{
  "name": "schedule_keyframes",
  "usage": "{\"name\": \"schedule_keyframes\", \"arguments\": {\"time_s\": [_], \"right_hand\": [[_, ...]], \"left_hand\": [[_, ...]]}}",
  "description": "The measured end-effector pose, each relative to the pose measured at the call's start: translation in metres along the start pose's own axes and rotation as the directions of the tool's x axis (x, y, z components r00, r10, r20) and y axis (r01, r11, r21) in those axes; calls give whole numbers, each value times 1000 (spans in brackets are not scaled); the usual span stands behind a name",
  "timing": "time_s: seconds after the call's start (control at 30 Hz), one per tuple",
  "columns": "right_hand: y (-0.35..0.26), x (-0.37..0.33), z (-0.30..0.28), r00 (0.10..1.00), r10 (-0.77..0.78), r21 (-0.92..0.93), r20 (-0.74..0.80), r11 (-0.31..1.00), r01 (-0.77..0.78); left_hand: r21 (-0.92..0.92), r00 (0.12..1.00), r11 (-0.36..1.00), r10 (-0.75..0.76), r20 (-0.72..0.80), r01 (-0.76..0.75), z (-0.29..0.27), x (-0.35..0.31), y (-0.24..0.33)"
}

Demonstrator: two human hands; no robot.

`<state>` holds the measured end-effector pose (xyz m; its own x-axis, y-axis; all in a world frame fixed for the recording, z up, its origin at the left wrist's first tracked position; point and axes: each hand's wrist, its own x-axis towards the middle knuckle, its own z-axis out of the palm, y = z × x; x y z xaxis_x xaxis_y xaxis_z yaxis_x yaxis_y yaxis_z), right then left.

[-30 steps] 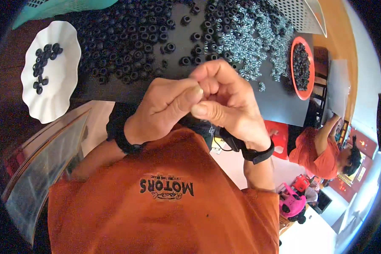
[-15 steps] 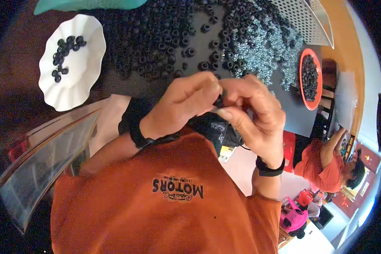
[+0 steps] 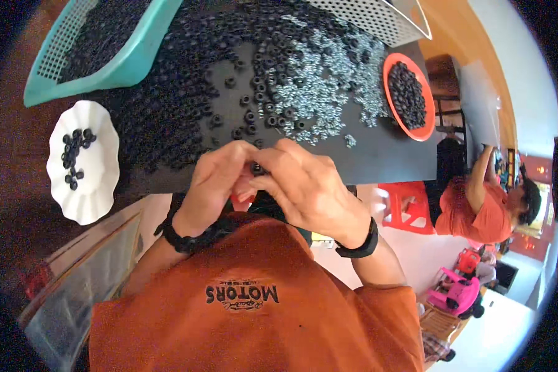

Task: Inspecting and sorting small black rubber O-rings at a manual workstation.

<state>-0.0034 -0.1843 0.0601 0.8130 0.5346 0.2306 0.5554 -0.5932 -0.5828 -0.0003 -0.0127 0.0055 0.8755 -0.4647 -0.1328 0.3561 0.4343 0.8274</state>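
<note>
My left hand [image 3: 212,185] and my right hand [image 3: 309,186] meet just in front of the dark table's near edge, fingers curled together. Pinched between their fingertips is a small round black part [image 3: 258,168], apparently ring-shaped; the fingers cover most of it. Beyond my hands, many loose black ring-shaped parts [image 3: 167,118] spread over the table. Beside them lies a heap of small silvery metal pieces [image 3: 322,84], too small to make out exactly. To the left, a white scalloped plate [image 3: 98,195] carries several black parts in a loose cluster.
A teal basket [image 3: 127,75] full of black parts stands at the far left. At the back right is a white perforated basket [image 3: 378,22]. An orange-red bowl [image 3: 390,110] of small black pieces sits near the table's right edge. Another person [image 3: 477,208] is off to the right.
The view has shifted, bringing more of the teal basket into sight. Both hands stay together around the small black part, with the fingers' grip somewhat altered.
</note>
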Motion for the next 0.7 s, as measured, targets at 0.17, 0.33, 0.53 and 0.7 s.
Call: {"name": "schedule_keyframes", "arguments": {"time_s": [0.17, 0.33, 0.53, 0.7], "right_hand": [[40, -33, -68, 949, 197, -134, -246, 963, -234], [104, -66, -135, 716, 549, 9, -431, 796, -605], [166, -86, -157, 697, 628, 106, -345, 764, -636], [192, -102, -163, 788, 495, -87, -366, 825, -559]], "left_hand": [[159, 999, 987, 43, -23, -39, 0, 4, -7], [130, 1000, 991, 21, 6, -21, 5, 6, -3], [200, 999, 980, 11, -41, -2, 8, 5, -3], [213, 999, 977, 37, -32, -30, 9, 5, -5]]}}
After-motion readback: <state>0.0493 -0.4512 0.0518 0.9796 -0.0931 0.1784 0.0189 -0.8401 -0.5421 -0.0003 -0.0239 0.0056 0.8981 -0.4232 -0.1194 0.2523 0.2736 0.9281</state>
